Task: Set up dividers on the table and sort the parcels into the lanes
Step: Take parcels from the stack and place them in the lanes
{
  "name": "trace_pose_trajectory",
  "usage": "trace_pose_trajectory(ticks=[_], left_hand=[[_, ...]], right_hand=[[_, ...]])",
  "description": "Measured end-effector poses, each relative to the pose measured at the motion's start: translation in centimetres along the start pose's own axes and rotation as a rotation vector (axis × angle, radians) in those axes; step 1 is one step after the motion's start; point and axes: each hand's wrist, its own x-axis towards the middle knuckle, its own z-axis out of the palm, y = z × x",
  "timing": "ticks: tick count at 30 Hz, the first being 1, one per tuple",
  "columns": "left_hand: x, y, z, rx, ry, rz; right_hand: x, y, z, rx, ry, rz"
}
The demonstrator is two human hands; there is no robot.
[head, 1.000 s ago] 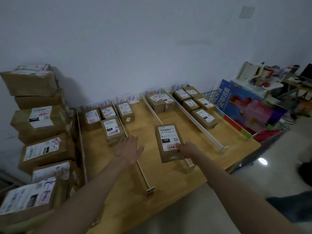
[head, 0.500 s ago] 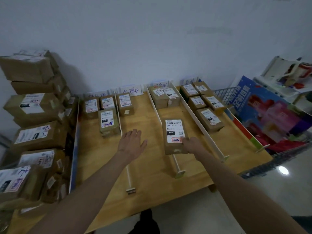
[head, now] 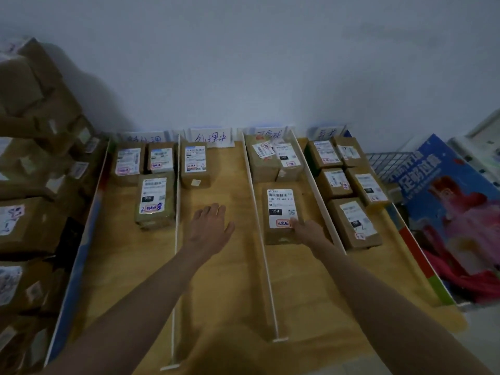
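Parcel (head: 281, 215) lies lengthwise in the third lane, long axis toward the wall; right hand (head: 308, 231) holds its near corner, left hand (head: 209, 228) spread flat, idle.

Around your sorting table: the wall, a poster and a wire basket.

Ahead of you the pale wall (head: 243, 63) fills the upper half of the view, bare and dim. To your right a blue and pink poster board (head: 443, 201) with large white lettering leans at an angle, and a wire basket (head: 384, 163) shows just behind its upper left edge. Red fabric (head: 470, 282) lies below the poster, near the floor.
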Motion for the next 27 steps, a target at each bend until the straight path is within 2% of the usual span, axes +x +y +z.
trace_pose_trajectory(ticks=[11,19,27], left_hand=[[8.2,-1.4,5.0,-0.028,-0.095,-0.078],[10.4,-1.2,5.9,0.035,-0.104,-0.066],[10.0,-1.5,6.0,0.043,-0.127,-0.099]], right_hand=[[11.5,-2.1,2.7,-0.089,-0.037,0.072],[14.9,-2.4,3.7,-0.107,-0.084,0.069],[15.1,-3.3,4.1,-0.115,-0.058,0.057]])
